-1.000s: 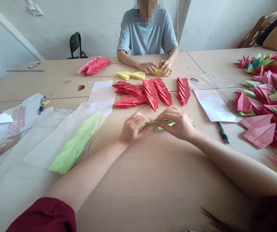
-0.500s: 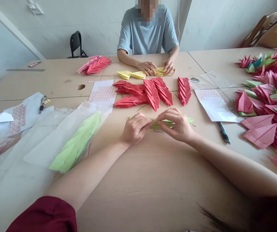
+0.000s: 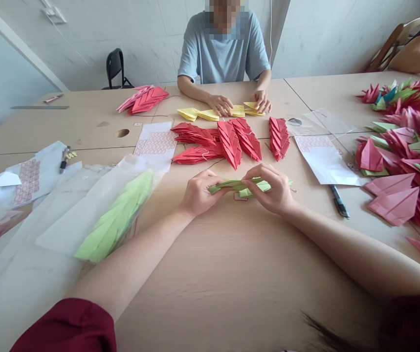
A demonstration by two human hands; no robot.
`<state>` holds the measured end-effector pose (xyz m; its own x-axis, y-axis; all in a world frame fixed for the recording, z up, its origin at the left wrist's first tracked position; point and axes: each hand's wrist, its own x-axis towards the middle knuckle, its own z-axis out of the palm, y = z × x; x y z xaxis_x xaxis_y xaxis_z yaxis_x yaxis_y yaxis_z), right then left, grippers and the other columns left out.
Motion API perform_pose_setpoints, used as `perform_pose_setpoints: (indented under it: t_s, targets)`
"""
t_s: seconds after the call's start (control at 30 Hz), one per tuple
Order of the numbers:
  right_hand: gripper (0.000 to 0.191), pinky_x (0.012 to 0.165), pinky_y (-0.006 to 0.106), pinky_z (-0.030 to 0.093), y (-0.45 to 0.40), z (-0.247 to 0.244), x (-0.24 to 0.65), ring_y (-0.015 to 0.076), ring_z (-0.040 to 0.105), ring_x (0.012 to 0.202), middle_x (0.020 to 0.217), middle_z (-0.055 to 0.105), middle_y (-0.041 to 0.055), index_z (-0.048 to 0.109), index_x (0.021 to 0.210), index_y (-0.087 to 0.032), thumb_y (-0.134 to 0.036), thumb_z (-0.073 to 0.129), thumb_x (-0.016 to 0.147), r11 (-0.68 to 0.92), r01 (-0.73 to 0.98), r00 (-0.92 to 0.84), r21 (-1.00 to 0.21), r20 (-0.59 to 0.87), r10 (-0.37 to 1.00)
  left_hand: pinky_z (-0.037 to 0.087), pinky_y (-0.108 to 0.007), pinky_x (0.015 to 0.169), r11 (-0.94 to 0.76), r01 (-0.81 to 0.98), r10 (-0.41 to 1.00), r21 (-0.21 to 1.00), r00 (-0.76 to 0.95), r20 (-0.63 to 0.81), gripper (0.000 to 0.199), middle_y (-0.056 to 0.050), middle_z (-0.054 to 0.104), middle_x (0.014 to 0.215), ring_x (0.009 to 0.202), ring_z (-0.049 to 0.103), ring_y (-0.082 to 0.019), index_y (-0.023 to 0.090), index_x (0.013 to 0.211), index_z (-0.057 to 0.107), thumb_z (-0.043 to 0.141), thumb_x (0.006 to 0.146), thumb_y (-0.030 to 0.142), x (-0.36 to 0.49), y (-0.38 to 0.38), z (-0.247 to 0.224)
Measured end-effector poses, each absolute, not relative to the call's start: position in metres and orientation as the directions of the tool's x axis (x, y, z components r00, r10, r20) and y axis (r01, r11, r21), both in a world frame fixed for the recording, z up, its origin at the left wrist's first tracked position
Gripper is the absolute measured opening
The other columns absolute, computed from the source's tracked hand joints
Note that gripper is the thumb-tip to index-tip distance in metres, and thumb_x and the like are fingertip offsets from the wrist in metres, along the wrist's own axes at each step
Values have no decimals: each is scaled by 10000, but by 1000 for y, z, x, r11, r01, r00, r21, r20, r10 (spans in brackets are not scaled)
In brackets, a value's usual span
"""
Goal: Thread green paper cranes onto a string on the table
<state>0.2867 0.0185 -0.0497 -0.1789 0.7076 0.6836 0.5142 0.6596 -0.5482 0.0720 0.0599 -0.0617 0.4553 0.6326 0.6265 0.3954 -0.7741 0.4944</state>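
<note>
The left hand (image 3: 199, 193) is near the middle of the frame, and its thumb and fingers are closed on one end of a folded green paper (image 3: 232, 184). The right hand (image 3: 274, 189) is a little to the right, with its thumb and pointing finger pinched near the other end of that paper. The folded green paper sits between the two hands, right by the middle of the frame, and we see it almost from its thin side. Some other green paper (image 3: 264, 186) lies under it on the table (image 3: 224, 274), and the right hand hides part of it.

Just above the hands there is a bunch of red folded papers (image 3: 229, 144), and one red paper (image 3: 278, 138) lies by itself to the right of the bunch. At the top middle of the frame a person in a blue shirt (image 3: 220, 56) sits with both hands on a row of yellow papers (image 3: 237, 111).

On the left side of the frame, a see-through bag (image 3: 61, 239) has a big light green bundle (image 3: 118, 215) in it. On the right side, a black pen (image 3: 339, 203) touches the bottom of a white sheet (image 3: 321, 164). A big pile of pink, red and green papers (image 3: 402, 139) fills the right edge
</note>
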Motion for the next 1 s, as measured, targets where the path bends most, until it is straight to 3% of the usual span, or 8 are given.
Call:
perform_pose_setpoints:
  t_s: [0.13,0.2,0.47,0.57,0.7,0.83,1.0]
  targets:
    - [451,797,344,531,16,-52,285,188,670,880,975,686,40,481,1232,-227,-256,664,821,568,406,-182,-716,545,818,475,-247,667,-784,424,618,454,452,644,145,-31,657,759,740,607,-139,210,883,743,671,850,332,71,60,-62]
    - [528,819,352,534,17,-54,284,182,681,863,957,694,23,437,1289,-236,-236,663,812,531,384,-178,-755,504,845,479,-256,690,-804,414,588,426,458,666,113,-26,671,764,758,609,-144,216,895,739,668,853,292,71,59,-61]
    - [464,732,290,562,16,-56,280,148,700,752,908,706,-14,510,1224,-265,-179,662,794,483,384,-155,-787,461,874,486,-288,736,-851,372,521,371,512,682,114,-33,681,788,792,611,-162,194,931,711,659,850,254,74,57,-60]
    - [392,699,281,569,16,-57,280,151,703,739,900,713,-9,551,1174,-251,-222,671,802,477,358,-154,-803,453,878,480,-282,729,-843,397,531,364,501,683,101,-33,670,785,787,615,-157,200,897,716,647,861,265,74,56,-59]
    - [132,646,291,579,16,-56,281,176,708,716,841,719,15,638,927,-217,-321,650,847,425,334,-149,-842,398,905,459,-278,694,-827,436,548,355,488,679,111,-17,652,713,731,592,-149,209,853,716,645,868,293,74,54,-58]
    - [161,632,304,576,14,-53,282,170,693,641,751,710,9,638,901,-213,-371,606,893,360,316,-181,-878,317,931,437,-279,664,-815,463,560,348,478,677,154,-8,626,658,677,563,-141,206,830,717,644,872,336,75,54,-58]
    - [164,799,355,538,19,-50,286,203,663,917,988,690,57,607,1004,-214,-318,626,878,563,412,-80,-716,587,805,434,-290,682,-817,504,515,280,421,747,128,-7,639,683,686,579,-140,207,850,718,660,863,320,72,59,-61]
